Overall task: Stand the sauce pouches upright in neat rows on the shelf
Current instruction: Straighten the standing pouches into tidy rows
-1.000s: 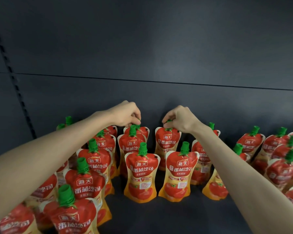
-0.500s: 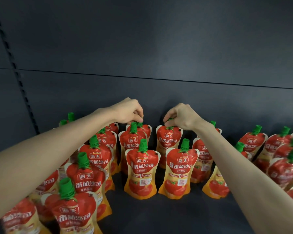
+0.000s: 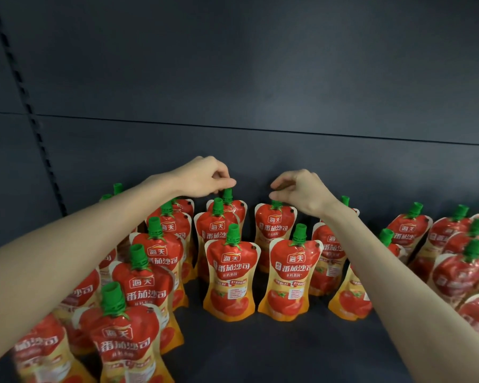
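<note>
Dark shelf, pouches in rows against the far wall. Left hand pinches a far pouch's cap; right hand fingers hover narrowly parted above the neighbouring pouch. Square bases; align caps.

Pretty packed shelf here. Sauce pouches stand on it in rows running back toward the back panel. One row trails off diagonally on the left, coming nearest the camera. In the middle, two pouches stand side by side up front, the front left pouch just beside the front right pouch, with more pouches behind each. Another cluster sits well off to the right. The left hand is over the rearmost middle pouch; the right hand is over the pouch just right of that.
</note>
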`<move>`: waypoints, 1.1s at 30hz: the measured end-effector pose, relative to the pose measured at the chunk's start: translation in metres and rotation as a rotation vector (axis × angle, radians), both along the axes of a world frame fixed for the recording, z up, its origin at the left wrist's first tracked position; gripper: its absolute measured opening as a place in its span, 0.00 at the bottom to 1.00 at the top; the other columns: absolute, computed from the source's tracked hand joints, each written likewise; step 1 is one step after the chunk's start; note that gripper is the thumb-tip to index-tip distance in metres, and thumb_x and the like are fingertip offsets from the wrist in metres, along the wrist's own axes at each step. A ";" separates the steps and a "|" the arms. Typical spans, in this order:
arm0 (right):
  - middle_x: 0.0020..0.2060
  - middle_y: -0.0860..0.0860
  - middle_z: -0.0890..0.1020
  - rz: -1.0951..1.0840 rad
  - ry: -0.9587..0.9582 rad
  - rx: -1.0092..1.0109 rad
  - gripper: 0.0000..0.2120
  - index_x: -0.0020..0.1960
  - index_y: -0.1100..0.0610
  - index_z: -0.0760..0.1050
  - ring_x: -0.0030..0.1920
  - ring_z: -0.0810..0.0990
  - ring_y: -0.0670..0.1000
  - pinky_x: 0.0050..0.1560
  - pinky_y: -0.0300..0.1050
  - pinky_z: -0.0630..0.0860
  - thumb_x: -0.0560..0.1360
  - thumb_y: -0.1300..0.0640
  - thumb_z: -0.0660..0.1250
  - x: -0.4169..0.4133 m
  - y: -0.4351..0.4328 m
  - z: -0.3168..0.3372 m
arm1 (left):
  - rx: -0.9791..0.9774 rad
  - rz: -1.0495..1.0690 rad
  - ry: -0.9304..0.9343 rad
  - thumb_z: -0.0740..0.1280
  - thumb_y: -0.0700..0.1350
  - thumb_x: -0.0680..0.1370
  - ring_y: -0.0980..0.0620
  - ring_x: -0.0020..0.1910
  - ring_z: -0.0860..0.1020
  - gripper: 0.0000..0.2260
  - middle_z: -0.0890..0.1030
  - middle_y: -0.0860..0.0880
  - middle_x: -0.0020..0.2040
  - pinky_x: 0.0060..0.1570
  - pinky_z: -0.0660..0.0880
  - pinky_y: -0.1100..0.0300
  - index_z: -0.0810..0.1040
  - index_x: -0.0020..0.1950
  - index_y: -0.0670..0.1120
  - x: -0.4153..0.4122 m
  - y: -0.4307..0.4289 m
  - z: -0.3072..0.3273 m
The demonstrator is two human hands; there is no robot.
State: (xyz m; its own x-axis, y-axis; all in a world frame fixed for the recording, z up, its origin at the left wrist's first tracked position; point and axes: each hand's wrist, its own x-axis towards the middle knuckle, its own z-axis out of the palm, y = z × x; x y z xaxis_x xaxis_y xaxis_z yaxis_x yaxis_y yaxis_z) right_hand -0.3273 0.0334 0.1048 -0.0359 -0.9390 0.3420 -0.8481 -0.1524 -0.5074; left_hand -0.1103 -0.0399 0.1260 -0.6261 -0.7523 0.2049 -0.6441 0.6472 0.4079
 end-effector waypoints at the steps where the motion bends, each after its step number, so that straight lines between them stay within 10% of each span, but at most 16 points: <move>1: 0.48 0.51 0.82 -0.006 -0.017 -0.039 0.11 0.55 0.59 0.79 0.47 0.78 0.46 0.46 0.31 0.71 0.74 0.56 0.70 0.000 0.005 0.000 | -0.024 0.007 0.012 0.64 0.53 0.77 0.53 0.45 0.79 0.14 0.82 0.48 0.45 0.49 0.76 0.56 0.80 0.51 0.44 0.002 0.003 0.000; 15: 0.46 0.46 0.84 0.148 -0.432 0.067 0.14 0.50 0.53 0.81 0.49 0.82 0.44 0.52 0.38 0.77 0.66 0.48 0.73 0.001 0.078 -0.034 | 0.068 -0.044 -0.158 0.69 0.48 0.74 0.52 0.47 0.81 0.09 0.84 0.48 0.46 0.53 0.77 0.51 0.81 0.48 0.44 0.018 0.026 -0.008; 26: 0.46 0.48 0.84 0.133 -0.586 0.061 0.08 0.48 0.56 0.79 0.44 0.83 0.42 0.40 0.31 0.78 0.69 0.61 0.73 0.002 0.093 -0.055 | 0.000 -0.040 0.283 0.65 0.48 0.77 0.51 0.47 0.81 0.10 0.82 0.46 0.47 0.51 0.78 0.51 0.74 0.52 0.41 0.013 0.054 0.019; 33: 0.32 0.42 0.82 0.139 -0.621 -0.094 0.13 0.33 0.49 0.72 0.38 0.82 0.39 0.36 0.33 0.78 0.70 0.62 0.72 0.000 0.114 -0.043 | -0.150 -0.035 0.708 0.63 0.47 0.78 0.59 0.47 0.77 0.09 0.78 0.53 0.49 0.43 0.74 0.72 0.73 0.56 0.44 0.001 0.102 0.051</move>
